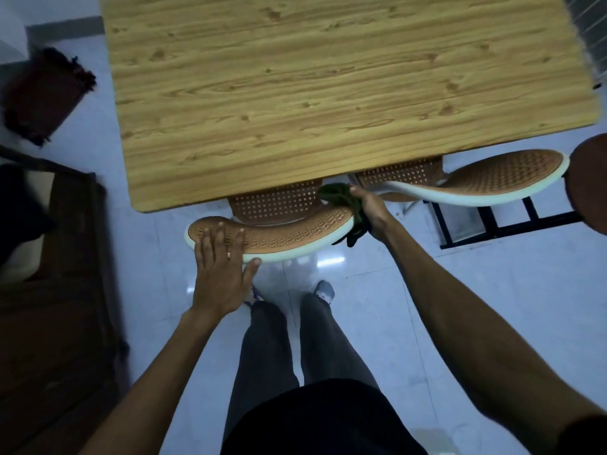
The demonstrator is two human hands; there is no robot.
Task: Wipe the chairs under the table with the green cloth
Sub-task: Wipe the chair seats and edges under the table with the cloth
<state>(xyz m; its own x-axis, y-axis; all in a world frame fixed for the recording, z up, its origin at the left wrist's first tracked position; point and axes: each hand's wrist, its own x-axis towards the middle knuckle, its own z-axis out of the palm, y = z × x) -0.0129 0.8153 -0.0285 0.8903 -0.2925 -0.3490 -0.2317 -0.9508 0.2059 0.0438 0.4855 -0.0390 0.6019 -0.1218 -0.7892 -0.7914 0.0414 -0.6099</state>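
Observation:
Two brown perforated chairs with white rims are tucked under the wooden table (328, 93). The left chair (289, 234) shows its curved backrest in front of me. My left hand (220, 274) lies flat and spread on the backrest's left end, with the thumb under the white rim. My right hand (369, 210) is shut on the dark green cloth (338, 195) and presses it against the right end of the same backrest. A strip of cloth hangs below the hand. The right chair (499, 178) stands beside it, untouched.
A black metal frame (492, 224) stands on the tiled floor under the right chair. A dark red mat (42, 93) lies at the far left. Dark wooden furniture (59, 290) fills the left side. My legs and feet stand just behind the left chair.

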